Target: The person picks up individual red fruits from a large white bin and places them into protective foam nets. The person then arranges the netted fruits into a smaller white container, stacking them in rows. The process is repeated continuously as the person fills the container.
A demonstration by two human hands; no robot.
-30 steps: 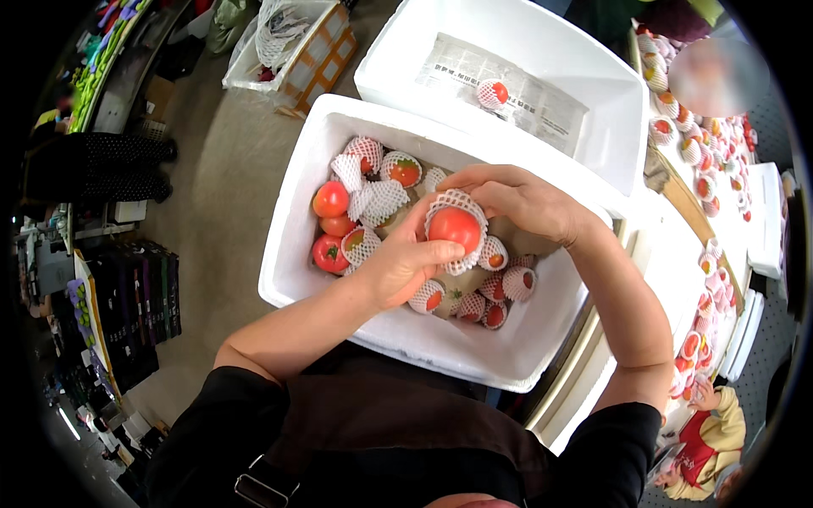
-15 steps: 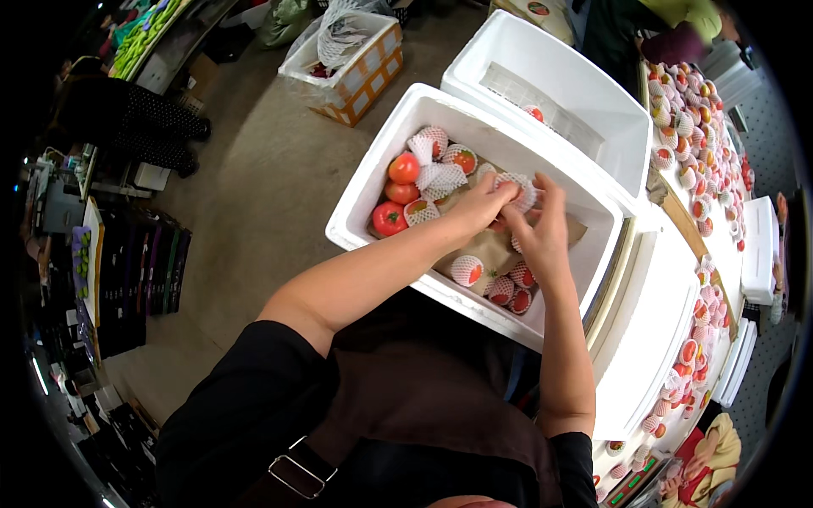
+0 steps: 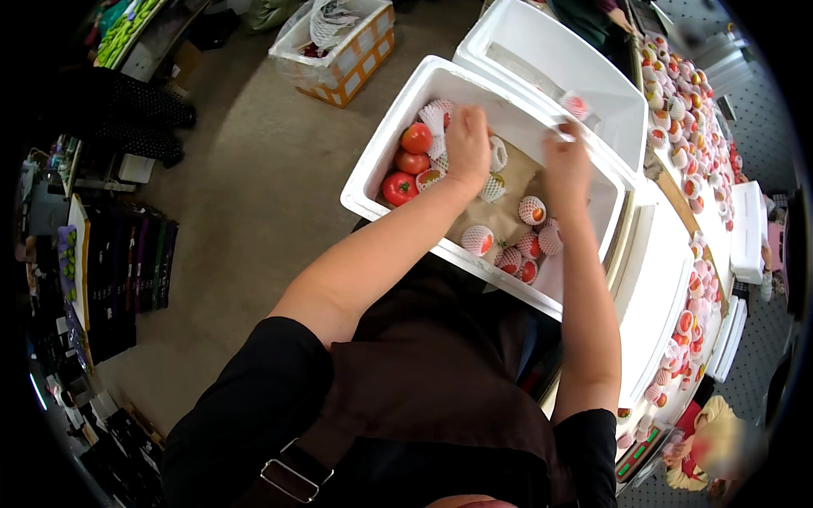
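Seen in the head view, the left hand (image 3: 468, 140) turns its back to the lens, hiding its fingertips, while the right hand (image 3: 567, 157) is smeared by blur; both forearms mask parts of the near white foam box (image 3: 512, 110), and at the upper right a co-worker is cut off, with only a hand (image 3: 622, 19) and some clothing showing; a person in yellow and red (image 3: 707, 436) at the lower right is partly blurred. Three bare red tomatoes (image 3: 400, 188) line the near box's left side, just left of the left hand; a white foam net sleeve (image 3: 500, 154) stands just right of that hand; a netted tomato (image 3: 573, 104) sits in the far white foam box (image 3: 542, 34), just beyond the right fingertips, contact unclear; more netted tomatoes (image 3: 528, 245) cluster over brown lining (image 3: 508, 207), well below the left hand and near the right forearm. The left fingers curl downward over the wrapped fruit at the box's rear left, and whether they grip anything cannot be told; the right fingers bend above the near box's far rim, their spread and any hold lost in the blur.
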